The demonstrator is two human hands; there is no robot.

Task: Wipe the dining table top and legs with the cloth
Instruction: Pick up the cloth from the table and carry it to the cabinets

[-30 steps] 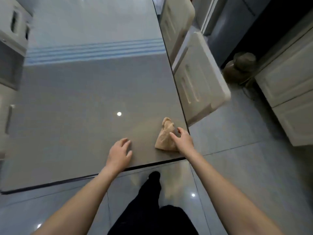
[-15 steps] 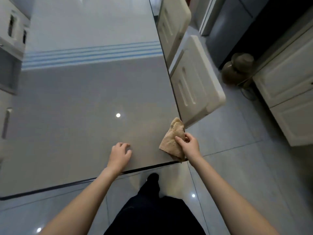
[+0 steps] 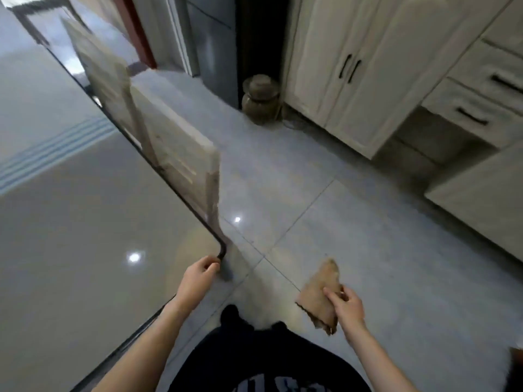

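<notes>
As right hand (image 3: 346,305) withdrew, cloth (image 3: 321,295) left the table (image 3: 70,222).

The left hand (image 3: 198,278) curled over the table's (image 3: 85,222) near corner. The right hand (image 3: 346,304) pinched the cloth (image 3: 319,295) clear of the table, above the floor (image 3: 368,222). A chair (image 3: 175,154) stood against the table's edge, and a jar (image 3: 260,100) sat beside the cabinet (image 3: 353,66).

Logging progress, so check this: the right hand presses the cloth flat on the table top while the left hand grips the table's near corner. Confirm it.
Not quite. In the head view the right hand holds the cloth in the air over the floor tiles, off the table top. The left hand does grip the table's near corner.
</notes>
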